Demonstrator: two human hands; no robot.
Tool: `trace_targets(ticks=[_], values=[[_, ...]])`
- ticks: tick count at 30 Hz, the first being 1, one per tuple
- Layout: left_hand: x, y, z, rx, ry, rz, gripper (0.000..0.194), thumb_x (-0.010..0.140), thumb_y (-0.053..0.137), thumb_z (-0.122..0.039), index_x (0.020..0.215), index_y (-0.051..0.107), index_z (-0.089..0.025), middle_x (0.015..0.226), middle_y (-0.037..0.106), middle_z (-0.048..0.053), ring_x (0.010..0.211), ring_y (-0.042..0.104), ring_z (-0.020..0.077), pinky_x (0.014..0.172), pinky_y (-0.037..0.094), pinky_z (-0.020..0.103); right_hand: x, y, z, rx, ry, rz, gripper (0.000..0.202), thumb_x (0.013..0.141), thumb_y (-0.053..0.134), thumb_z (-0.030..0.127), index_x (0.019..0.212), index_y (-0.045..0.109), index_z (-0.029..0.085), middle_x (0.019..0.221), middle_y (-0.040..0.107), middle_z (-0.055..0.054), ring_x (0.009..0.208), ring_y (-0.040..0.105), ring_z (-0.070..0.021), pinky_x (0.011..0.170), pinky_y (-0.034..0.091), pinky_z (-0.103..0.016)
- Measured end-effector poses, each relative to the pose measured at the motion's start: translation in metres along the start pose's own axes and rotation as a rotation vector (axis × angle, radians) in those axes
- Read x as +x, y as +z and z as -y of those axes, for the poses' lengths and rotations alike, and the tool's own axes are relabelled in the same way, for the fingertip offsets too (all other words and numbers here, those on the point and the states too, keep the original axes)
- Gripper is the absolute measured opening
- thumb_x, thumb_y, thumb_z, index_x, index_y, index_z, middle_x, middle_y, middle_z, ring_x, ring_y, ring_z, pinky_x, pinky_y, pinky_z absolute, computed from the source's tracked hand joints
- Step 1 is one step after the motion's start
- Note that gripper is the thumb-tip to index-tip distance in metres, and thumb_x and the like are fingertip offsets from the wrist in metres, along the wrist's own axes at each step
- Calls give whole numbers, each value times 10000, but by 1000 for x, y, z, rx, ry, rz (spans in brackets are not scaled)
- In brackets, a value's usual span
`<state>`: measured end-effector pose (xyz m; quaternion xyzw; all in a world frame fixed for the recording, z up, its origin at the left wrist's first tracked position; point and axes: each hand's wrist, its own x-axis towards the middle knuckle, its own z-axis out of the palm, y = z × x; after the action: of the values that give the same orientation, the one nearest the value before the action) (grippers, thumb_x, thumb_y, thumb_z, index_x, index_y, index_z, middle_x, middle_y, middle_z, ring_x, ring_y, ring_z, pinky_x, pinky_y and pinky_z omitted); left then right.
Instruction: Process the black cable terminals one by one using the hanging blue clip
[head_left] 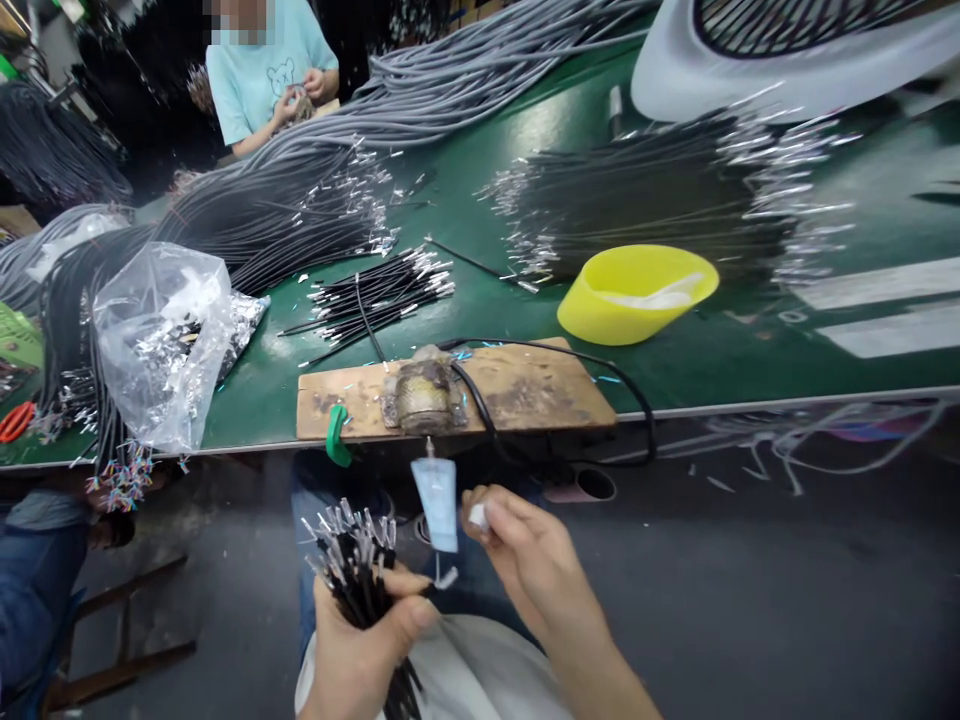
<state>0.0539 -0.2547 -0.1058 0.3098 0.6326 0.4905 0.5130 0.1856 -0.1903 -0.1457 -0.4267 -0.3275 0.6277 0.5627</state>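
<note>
Cables (358,575), one bundle, fill the left hand (356,645).

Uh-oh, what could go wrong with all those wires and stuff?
A few black wires might slip from the left hand, since their tips spread out above it. The plastic bag sits at the table's edge, so a bump could spill it. The black cord loops past that edge, so the right hand could possibly catch it.

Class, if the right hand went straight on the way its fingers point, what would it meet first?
Probably the pale blue strip hanging just left of the right hand, though depth is unclear here.
</note>
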Motion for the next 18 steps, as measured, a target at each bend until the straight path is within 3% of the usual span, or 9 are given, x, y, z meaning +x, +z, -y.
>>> trace_targets(ticks=[3,5,7,9,11,14,18], values=[[-2,-3,5,5,-92,-4,323,647,722,-377,836,749,-116,468,564,15,346,367,51,351,317,198,-19,2,5,-219,-310,-56,295,800,599,266,546,472,185,527,406,27,507,394,-113,467,332,-242],[-3,-4,6,15,-127,-9,375,658,711,-342,963,724,-124,659,669,60,343,358,30,340,303,187,-29,9,11,-352,-567,-71,206,784,587,118,613,501,192,547,420,31,510,406,-114,484,349,-247],[-4,-5,7,33,-138,-3,325,659,697,-288,936,729,-121,793,697,85,360,389,28,354,337,185,-36,16,16,-489,-734,-36,142,753,613,81,700,550,197,582,462,22,531,434,-124,507,381,-258],[-5,-5,7,55,-133,8,176,639,688,-219,758,741,-102,699,687,66,430,483,69,440,423,200,-37,21,19,-616,-749,17,81,744,644,137,768,591,193,644,511,-3,579,472,-143,526,412,-265],[-7,-7,8,75,-129,-2,62,584,697,-152,622,702,-103,595,650,35,534,559,121,544,472,218,-35,23,19,-671,-674,117,66,751,650,205,811,626,192,705,544,-27,638,513,-160,548,442,-262],[-9,-10,12,86,-152,-57,142,521,729,-135,631,641,-112,568,614,1,540,557,129,514,458,211,-32,22,16,-576,-545,264,56,790,603,225,750,624,193,714,549,-28,669,540,-160,567,459,-247],[-9,-10,19,71,-173,-114,264,504,784,-229,650,595,-117,606,602,5,564,549,121,521,455,205,-34,23,9,-488,-515,140,204,805,551,157,608,506,187,608,471,6,591,474,-137,532,407,-239]])
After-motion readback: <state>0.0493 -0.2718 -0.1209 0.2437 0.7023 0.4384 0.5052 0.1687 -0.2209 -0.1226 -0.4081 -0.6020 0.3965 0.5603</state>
